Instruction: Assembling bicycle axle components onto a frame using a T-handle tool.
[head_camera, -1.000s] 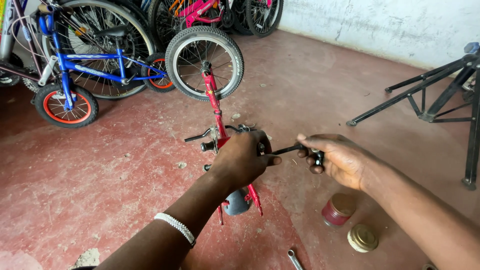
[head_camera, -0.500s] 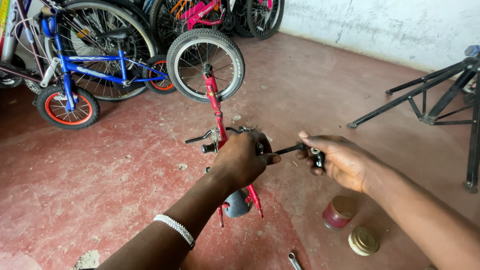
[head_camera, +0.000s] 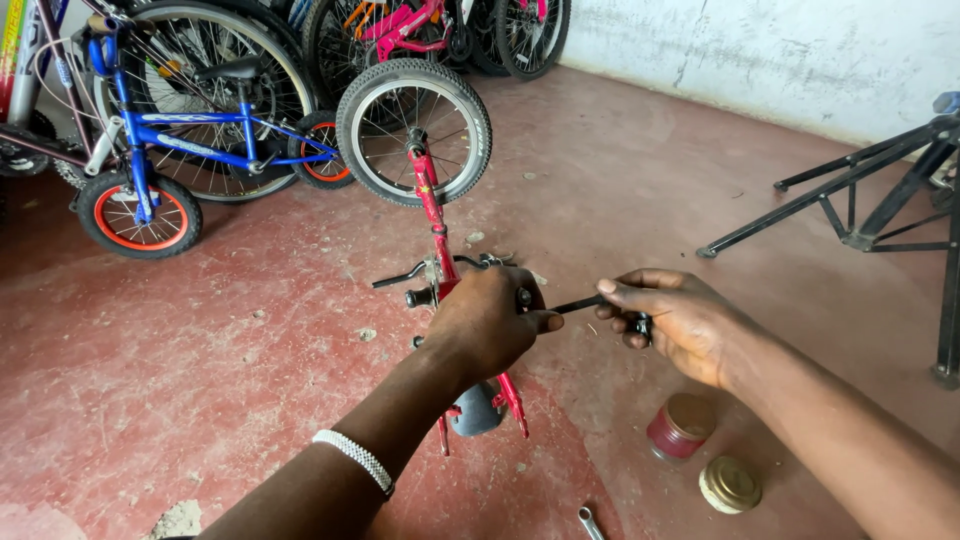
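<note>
The right hand (head_camera: 680, 325) has its fingers clamped on a dark wrench (head_camera: 580, 303) that points toward the small red bike (head_camera: 440, 250); the left hand (head_camera: 485, 325) curls tight over the bike's handlebar stem; 1 red tin (head_camera: 680, 428) stands open on the floor (head_camera: 200, 360), contents unseen, its gold lid (head_camera: 730, 485) just beside it.

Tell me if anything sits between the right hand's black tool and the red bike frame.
Nothing visible does. The right hand holds the thin black tool, whose tip runs straight to the small red bicycle frame, where the left hand grips and hides the contact point.
</note>
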